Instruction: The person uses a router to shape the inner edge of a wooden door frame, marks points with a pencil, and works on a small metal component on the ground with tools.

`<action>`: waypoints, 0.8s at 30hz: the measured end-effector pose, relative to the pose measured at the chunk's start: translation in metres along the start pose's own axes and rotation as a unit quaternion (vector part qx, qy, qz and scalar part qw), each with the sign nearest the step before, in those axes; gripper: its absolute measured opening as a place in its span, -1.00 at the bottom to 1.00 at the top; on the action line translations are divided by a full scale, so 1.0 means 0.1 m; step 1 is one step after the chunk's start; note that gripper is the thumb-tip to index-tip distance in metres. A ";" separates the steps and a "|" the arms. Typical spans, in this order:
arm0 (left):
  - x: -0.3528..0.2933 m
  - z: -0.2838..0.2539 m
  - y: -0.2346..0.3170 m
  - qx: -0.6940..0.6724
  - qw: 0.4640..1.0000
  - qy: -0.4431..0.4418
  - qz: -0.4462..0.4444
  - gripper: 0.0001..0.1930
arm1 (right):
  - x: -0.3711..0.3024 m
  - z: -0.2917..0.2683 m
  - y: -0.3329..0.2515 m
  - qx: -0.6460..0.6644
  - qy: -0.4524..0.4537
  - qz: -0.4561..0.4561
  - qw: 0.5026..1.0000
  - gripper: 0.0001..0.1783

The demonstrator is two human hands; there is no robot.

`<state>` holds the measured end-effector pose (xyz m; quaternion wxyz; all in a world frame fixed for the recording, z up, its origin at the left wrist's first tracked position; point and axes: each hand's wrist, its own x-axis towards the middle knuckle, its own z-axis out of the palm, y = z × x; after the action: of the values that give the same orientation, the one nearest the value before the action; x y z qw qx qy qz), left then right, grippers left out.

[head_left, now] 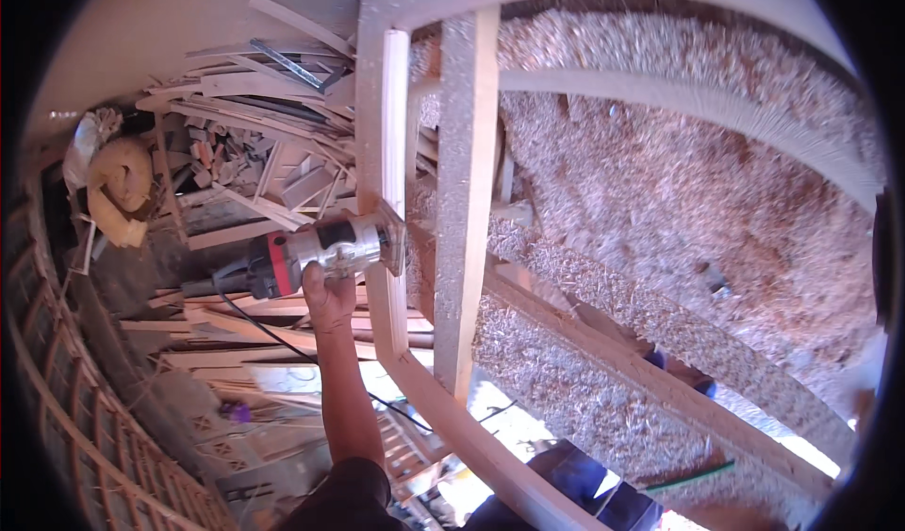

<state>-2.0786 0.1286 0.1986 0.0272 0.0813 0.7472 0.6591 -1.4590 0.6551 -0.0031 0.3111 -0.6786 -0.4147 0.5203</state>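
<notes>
My left hand [330, 300] is closed round the body of a handheld electric router [330, 248], gripping it from below with the thumb on the near side; the other fingers are hidden behind the tool. The router lies sideways, silver with a red band and a dark rear end. Its flat square base [393, 239] sits against the pale upright bar of a wooden frame [382, 144]; the bit is out of sight. A grooved, lighter face [397, 107] runs along that bar. My right hand does not show.
A black cord [273, 335] trails from the router below my forearm. A second upright board [457, 182] stands right of the bar. Wood offcuts [273, 83] pile up at left, with a yellow coiled roll [123, 187]. Shavings [660, 173] cover the ground at right. A long beam [641, 366] crosses there.
</notes>
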 end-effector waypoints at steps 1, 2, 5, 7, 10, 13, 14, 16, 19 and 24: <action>0.01 -0.03 0.05 -0.028 0.999 0.017 -0.003 -0.28 | 0.04 -0.15 0.07 -0.006 -0.002 0.019 1.000 -0.54; 0.00 -0.12 0.02 -0.061 0.997 0.035 -0.009 -0.29 | 0.11 -0.29 0.11 -0.018 -0.007 0.034 0.999 -0.54; -0.02 -0.11 -0.11 -0.163 0.982 0.091 -0.019 -0.37 | -0.03 -0.16 -0.03 -0.031 -0.009 -0.014 0.999 -0.55; -0.25 0.06 0.08 -0.255 0.958 0.126 -0.025 -0.36 | -0.35 0.40 -0.36 -0.030 -0.027 -0.074 0.996 -0.55; -0.72 0.61 0.30 -0.357 0.917 0.149 -0.095 -0.31 | -0.29 0.52 -0.43 -0.125 -0.041 -0.136 0.982 -0.57; -1.32 1.23 0.63 -0.464 0.859 0.141 -0.163 -0.35 | -1.11 1.04 -1.06 0.005 -0.265 -0.120 0.957 -0.50; -1.56 1.38 0.58 -0.477 0.843 0.149 -0.201 -0.36 | -1.52 1.26 -1.20 0.027 -0.344 -0.083 0.935 -0.50; -1.99 1.76 0.70 -0.494 0.826 0.134 -0.235 -0.39 | -2.29 1.61 -1.60 0.109 -0.415 0.067 0.901 -0.42; -2.58 2.27 0.84 -0.512 0.813 0.096 -0.259 -0.39 | -2.62 1.60 -1.48 0.188 -0.539 0.088 0.817 -0.19; -3.34 2.75 1.12 -0.528 0.801 0.025 -0.280 -0.32 | -2.68 1.02 -1.67 0.201 -0.573 0.147 0.781 0.00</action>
<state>-1.6995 0.3594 0.2511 0.2303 -0.1750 0.2743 0.9171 -1.6282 0.4935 0.2330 0.0654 -0.2303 -0.2975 0.9242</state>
